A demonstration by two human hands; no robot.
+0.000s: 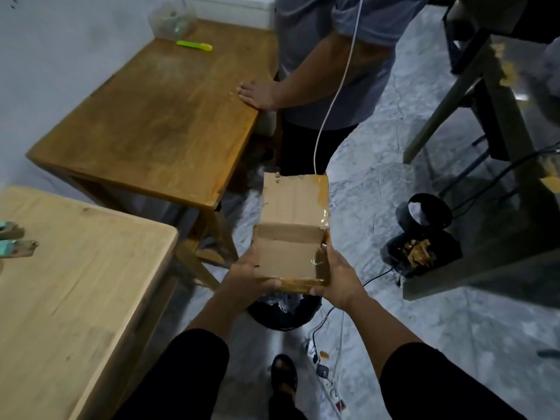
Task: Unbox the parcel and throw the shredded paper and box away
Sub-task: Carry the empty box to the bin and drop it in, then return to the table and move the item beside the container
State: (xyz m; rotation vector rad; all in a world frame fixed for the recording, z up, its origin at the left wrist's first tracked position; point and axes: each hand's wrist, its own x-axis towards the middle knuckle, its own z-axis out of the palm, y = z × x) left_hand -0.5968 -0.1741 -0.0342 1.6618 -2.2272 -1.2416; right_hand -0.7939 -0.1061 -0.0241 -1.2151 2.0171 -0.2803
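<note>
I hold an open brown cardboard box (pixel 291 237) with both hands, its far flap standing up and tape along its edges. Its inside looks bare. My left hand (pixel 248 275) grips the box's left side and near edge. On the right side my right hand (pixel 336 280) clasps the near corner. Directly below the box stands a black bin (pixel 285 313), mostly hidden by the box and my hands, with dark and pale scraps showing inside.
A dark wooden table (pixel 157 116) stands at the left with a green utensil (pixel 194 46) on it; another person rests a hand (pixel 257 93) on its edge. A pale table (pixel 69 286) is nearer left. Black containers (pixel 421 237), cables and a power strip (pixel 330 386) lie on the floor.
</note>
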